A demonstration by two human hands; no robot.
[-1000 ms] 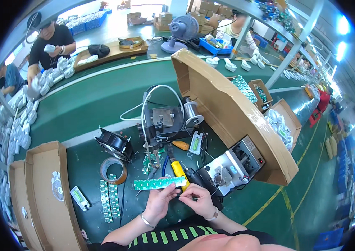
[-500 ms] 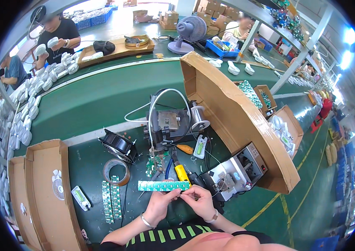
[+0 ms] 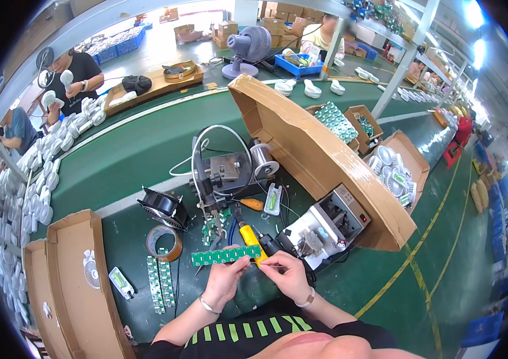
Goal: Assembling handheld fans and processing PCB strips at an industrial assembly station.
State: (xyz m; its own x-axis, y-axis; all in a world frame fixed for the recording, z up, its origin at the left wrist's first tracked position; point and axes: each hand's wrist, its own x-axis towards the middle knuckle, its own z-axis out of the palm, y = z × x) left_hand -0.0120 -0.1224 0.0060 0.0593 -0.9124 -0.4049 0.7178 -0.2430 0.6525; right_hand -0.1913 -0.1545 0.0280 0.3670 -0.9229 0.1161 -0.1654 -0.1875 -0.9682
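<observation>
My left hand pinches the right end of a long green circuit board strip, held level above the bench. Close beside it, my right hand has thumb and fingertips pressed together on what looks like a thin wire, mostly hidden. Just beyond the strip lie yellow-handled pliers. More circuit board strips rest on the bench to the left, below a roll of tape. A soldering stand with a solder spool stands farther back.
A black fan sits left of the stand, a white machine to the right. Cardboard trays line the left edge; a large cardboard box wall slants along the right. Across the green conveyor, a person handles white handheld fans.
The strip has tilted in my left hand, its right end now higher. Both hands stay close together, with the right moved slightly. The whole view has shifted a little.
</observation>
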